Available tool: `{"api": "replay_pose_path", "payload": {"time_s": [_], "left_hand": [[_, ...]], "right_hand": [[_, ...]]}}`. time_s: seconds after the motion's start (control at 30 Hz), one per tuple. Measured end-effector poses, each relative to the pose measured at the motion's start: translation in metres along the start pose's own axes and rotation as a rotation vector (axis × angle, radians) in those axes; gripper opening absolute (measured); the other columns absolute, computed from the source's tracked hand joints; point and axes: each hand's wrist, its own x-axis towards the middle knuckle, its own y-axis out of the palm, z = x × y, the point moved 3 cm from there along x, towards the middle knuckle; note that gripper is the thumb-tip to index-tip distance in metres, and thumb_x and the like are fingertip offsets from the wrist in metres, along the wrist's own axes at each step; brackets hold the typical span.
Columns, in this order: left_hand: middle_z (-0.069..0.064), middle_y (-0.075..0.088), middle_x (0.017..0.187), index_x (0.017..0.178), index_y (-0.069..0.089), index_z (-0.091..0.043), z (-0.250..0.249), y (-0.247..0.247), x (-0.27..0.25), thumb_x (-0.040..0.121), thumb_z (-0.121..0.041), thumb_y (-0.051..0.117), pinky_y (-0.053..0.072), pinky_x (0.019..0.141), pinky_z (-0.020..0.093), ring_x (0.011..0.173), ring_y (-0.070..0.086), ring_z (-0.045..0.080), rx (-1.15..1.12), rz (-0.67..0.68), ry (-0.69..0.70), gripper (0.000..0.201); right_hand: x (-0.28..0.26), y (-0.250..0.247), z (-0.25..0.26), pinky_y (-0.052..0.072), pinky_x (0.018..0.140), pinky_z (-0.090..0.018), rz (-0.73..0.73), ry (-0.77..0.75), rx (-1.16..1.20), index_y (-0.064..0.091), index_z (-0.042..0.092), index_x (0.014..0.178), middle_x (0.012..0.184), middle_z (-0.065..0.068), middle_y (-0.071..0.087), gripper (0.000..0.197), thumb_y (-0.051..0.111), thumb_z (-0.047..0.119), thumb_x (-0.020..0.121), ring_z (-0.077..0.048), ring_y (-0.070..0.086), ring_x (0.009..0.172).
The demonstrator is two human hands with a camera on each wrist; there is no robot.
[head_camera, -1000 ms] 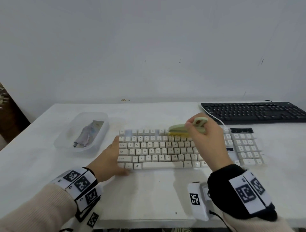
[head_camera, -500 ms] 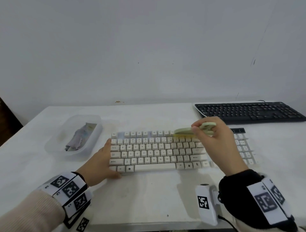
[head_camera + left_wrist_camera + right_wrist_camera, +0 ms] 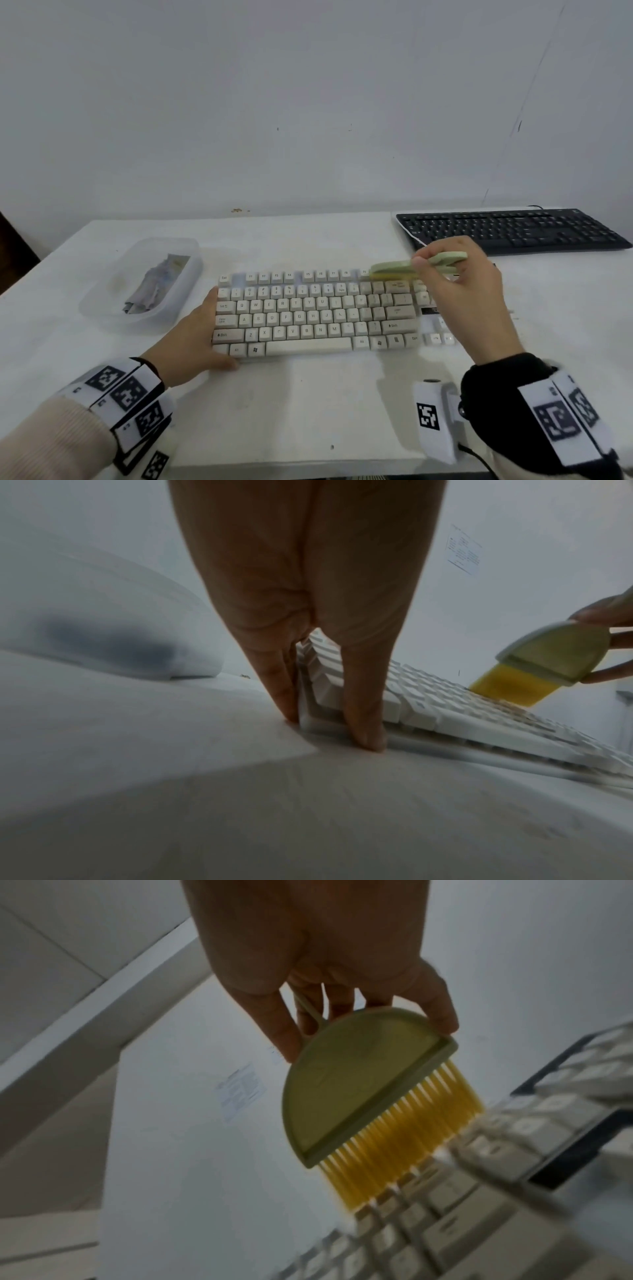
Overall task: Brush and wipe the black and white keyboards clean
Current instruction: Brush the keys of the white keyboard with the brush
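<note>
The white keyboard (image 3: 308,318) lies in the middle of the table, and the black keyboard (image 3: 513,229) sits at the far right. My right hand (image 3: 436,257) grips a pale green brush (image 3: 394,267) with yellow bristles (image 3: 404,1137). The bristles touch the top key row near its right end, and the wrist views are blurred. My left hand (image 3: 202,329) presses straight fingers against the keyboard's left end, thumb at its front edge (image 3: 363,723). My right palm hides the number pad's upper part.
A clear plastic container (image 3: 102,301) holding a crumpled grey cloth (image 3: 154,284) stands left of the white keyboard, close to my left hand. The wall runs along the back of the white table (image 3: 308,411). The table's front edge is near my wrists.
The brush has slid to the right along the top key row with my right hand. My left hand has stayed at the keyboard's left end.
</note>
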Motion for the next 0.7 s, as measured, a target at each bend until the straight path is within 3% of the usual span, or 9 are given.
{"api": "replay_pose_path", "payload": {"time_s": [0.1, 0.23, 0.37, 0.47, 0.6, 0.7], "left_hand": [[-0.016, 0.058, 0.121, 0.137, 0.026, -0.032, -0.001, 0.001, 0.000, 0.055, -0.013, 0.086, 0.053, 0.090, 0.027, 0.108, 0.059, -0.001, 0.009, -0.004, 0.004, 0.103], [-0.016, 0.059, 0.120, 0.137, 0.025, -0.033, 0.000, 0.001, 0.001, 0.056, -0.012, 0.086, 0.053, 0.088, 0.024, 0.106, 0.058, -0.004, 0.000, 0.001, 0.008, 0.104], [-0.016, 0.057, 0.123, 0.137, 0.025, -0.034, 0.001, 0.001, 0.001, 0.055, -0.016, 0.086, 0.052, 0.091, 0.027, 0.110, 0.057, -0.002, 0.001, 0.009, 0.012, 0.104], [-0.016, 0.056, 0.124, 0.138, 0.025, -0.034, 0.002, 0.001, 0.001, 0.056, -0.014, 0.086, 0.052, 0.092, 0.025, 0.112, 0.056, -0.003, -0.006, 0.007, 0.007, 0.104], [-0.016, 0.056, 0.124, 0.138, 0.025, -0.034, 0.001, 0.001, 0.001, 0.058, -0.012, 0.086, 0.051, 0.089, 0.020, 0.111, 0.055, -0.005, -0.007, 0.009, 0.010, 0.103], [-0.017, 0.057, 0.124, 0.139, 0.024, -0.034, 0.002, 0.001, 0.001, 0.058, -0.013, 0.086, 0.051, 0.089, 0.020, 0.110, 0.056, -0.005, -0.005, 0.015, 0.003, 0.105]], "right_hand": [[-0.003, 0.011, -0.001, 0.043, 0.069, -0.018, 0.113, 0.032, 0.126, 0.063, 0.018, 0.078, 0.094, -0.003, 0.062, 0.010, 0.066, 0.010, 0.084, -0.011, 0.057, 0.084], [0.004, -0.002, -0.016, 0.041, 0.066, -0.007, 0.047, 0.070, 0.064, 0.063, 0.019, 0.077, 0.093, -0.001, 0.063, 0.012, 0.067, 0.010, 0.084, 0.000, 0.055, 0.081], [0.008, -0.020, -0.020, 0.040, 0.068, -0.014, -0.053, 0.082, 0.029, 0.062, 0.025, 0.074, 0.090, 0.002, 0.064, 0.018, 0.067, 0.012, 0.085, 0.002, 0.056, 0.079], [0.003, -0.013, -0.012, 0.041, 0.065, -0.011, 0.015, 0.061, 0.084, 0.064, 0.019, 0.080, 0.084, 0.007, 0.064, 0.008, 0.067, 0.013, 0.085, 0.005, 0.056, 0.074], [0.001, -0.006, -0.018, 0.040, 0.066, -0.008, 0.072, 0.064, 0.040, 0.064, 0.015, 0.082, 0.088, 0.005, 0.064, 0.005, 0.065, 0.012, 0.086, 0.005, 0.054, 0.079], [0.007, -0.020, -0.029, 0.039, 0.068, -0.017, 0.030, 0.094, 0.023, 0.064, 0.016, 0.082, 0.091, 0.002, 0.064, 0.006, 0.066, 0.011, 0.085, -0.001, 0.056, 0.083]]}}
